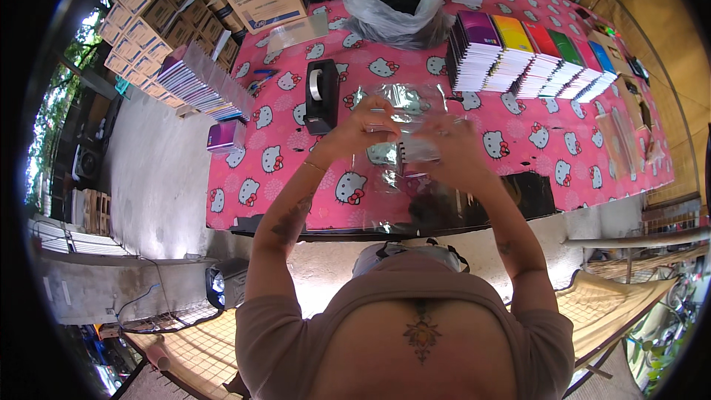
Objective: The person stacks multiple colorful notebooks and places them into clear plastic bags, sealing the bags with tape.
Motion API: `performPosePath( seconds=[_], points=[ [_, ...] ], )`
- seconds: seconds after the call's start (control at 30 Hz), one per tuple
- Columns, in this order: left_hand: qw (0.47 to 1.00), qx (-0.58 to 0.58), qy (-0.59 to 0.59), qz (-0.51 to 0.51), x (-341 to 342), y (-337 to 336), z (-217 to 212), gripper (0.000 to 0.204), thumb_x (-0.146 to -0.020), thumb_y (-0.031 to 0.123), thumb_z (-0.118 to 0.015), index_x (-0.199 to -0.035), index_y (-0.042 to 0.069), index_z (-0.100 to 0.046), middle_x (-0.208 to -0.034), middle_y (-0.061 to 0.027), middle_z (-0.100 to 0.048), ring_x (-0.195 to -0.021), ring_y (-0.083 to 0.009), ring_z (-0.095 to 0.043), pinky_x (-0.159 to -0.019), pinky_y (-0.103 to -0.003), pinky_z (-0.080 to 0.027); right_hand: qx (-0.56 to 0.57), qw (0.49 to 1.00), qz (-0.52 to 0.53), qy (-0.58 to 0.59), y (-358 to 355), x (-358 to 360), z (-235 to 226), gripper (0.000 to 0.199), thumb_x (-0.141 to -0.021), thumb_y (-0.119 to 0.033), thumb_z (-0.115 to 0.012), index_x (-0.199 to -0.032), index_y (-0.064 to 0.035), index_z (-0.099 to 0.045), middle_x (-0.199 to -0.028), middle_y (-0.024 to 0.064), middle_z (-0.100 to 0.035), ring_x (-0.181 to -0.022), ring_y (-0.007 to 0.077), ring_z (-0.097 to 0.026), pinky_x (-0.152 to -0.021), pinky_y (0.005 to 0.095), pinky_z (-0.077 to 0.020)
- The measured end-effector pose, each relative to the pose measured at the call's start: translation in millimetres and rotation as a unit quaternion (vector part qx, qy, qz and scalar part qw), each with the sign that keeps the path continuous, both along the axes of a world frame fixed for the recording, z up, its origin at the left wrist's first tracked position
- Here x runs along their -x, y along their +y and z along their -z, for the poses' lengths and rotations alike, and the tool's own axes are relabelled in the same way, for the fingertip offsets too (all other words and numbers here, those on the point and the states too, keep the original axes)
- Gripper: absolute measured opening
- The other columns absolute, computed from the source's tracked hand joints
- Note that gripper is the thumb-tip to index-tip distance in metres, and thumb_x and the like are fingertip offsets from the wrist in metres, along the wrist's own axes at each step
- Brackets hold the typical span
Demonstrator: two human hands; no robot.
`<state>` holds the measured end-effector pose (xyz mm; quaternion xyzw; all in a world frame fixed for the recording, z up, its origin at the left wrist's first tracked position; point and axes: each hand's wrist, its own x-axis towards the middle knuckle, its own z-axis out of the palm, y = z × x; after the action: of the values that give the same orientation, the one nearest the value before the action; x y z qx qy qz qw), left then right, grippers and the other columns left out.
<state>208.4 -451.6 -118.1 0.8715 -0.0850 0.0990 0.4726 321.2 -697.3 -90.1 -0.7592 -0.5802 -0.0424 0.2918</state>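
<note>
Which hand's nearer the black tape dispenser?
Left. The left hand is just right of the black tape dispenser; the right hand, motion-blurred, is farther right, on the far side of the left hand from it.

I'd call this a small packing workshop, partly open to the outdoors — stacked cartons (141, 33) line one side, notebooks (515, 33) stand in piles by colour, and a tape dispenser (321, 107) sits near clear plastic film (381, 178) on a pink-clothed worktable (300, 196). Around me there's bare concrete floor (148, 155), a tan tarpaulin (663, 0) hung like a wall, and sunlit greenery (52, 115) off to one side.
</note>
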Motion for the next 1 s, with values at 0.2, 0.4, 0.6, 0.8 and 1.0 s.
performPosePath(
  seconds=[0.2,0.4,0.6,0.8,1.0],
  points=[
    [0.990,-0.098,-0.095,-0.027,-27,-18,10,0.019,-0.080,0.010,-0.081,-0.097,0.018,-0.078,-0.141,-0.0076,-0.049,-0.133,-0.0277,-0.041,-0.109,-0.042,-0.032,-0.001,0.989,-0.072,0.133,-32,-48,64,0.055,-0.070,-0.026,-0.087,-0.119,-0.0138,-0.066,-0.142,0.0073,-0.051,-0.127,0.0296,-0.050,-0.105,0.0482,-0.0378],
    [0.966,-0.194,-0.153,-0.074,-43,-44,44,0.029,-0.080,0.012,-0.080,-0.107,0.021,-0.075,-0.147,-0.0147,-0.044,-0.140,-0.0340,-0.033,-0.114,-0.048,-0.026,-0.009,0.984,-0.142,0.107,-19,-38,88,0.053,-0.072,-0.024,-0.087,-0.121,-0.0113,-0.069,-0.157,0.0146,-0.031,-0.138,0.0359,-0.040,-0.115,0.0484,-0.0323],
    [0.967,0.194,0.001,-0.163,-52,-65,55,0.072,-0.088,0.012,-0.074,-0.151,0.013,-0.039,-0.148,-0.0140,-0.044,-0.134,-0.0315,-0.045,-0.107,-0.046,-0.040,-0.195,0.910,-0.105,0.351,-10,-44,124,0.059,-0.083,-0.029,-0.080,-0.135,-0.0099,-0.060,-0.156,0.0163,-0.032,-0.137,0.0322,-0.043,-0.110,0.0442,-0.0383],
    [0.929,0.293,0.220,-0.049,-29,-24,74,0.060,-0.094,0.017,-0.070,-0.148,0.006,-0.044,-0.137,-0.0101,-0.057,-0.127,-0.0144,-0.052,-0.100,-0.031,-0.049,0.003,0.825,-0.096,0.557,24,-81,113,0.061,-0.092,-0.029,-0.073,-0.143,-0.0065,-0.049,-0.134,0.0112,-0.057,-0.125,0.0185,-0.053,-0.101,0.0335,-0.0453],
    [0.997,-0.016,0.047,-0.064,-6,-53,27,0.044,-0.092,0.016,-0.071,-0.133,0.007,-0.060,-0.137,-0.0094,-0.060,-0.128,-0.0210,-0.056,-0.103,-0.037,-0.048,-0.074,0.962,-0.176,0.197,-8,-65,70,0.052,-0.085,-0.024,-0.077,-0.130,-0.0062,-0.060,-0.125,0.0060,-0.061,-0.117,0.0232,-0.056,-0.098,0.0423,-0.0463]
  ],
)
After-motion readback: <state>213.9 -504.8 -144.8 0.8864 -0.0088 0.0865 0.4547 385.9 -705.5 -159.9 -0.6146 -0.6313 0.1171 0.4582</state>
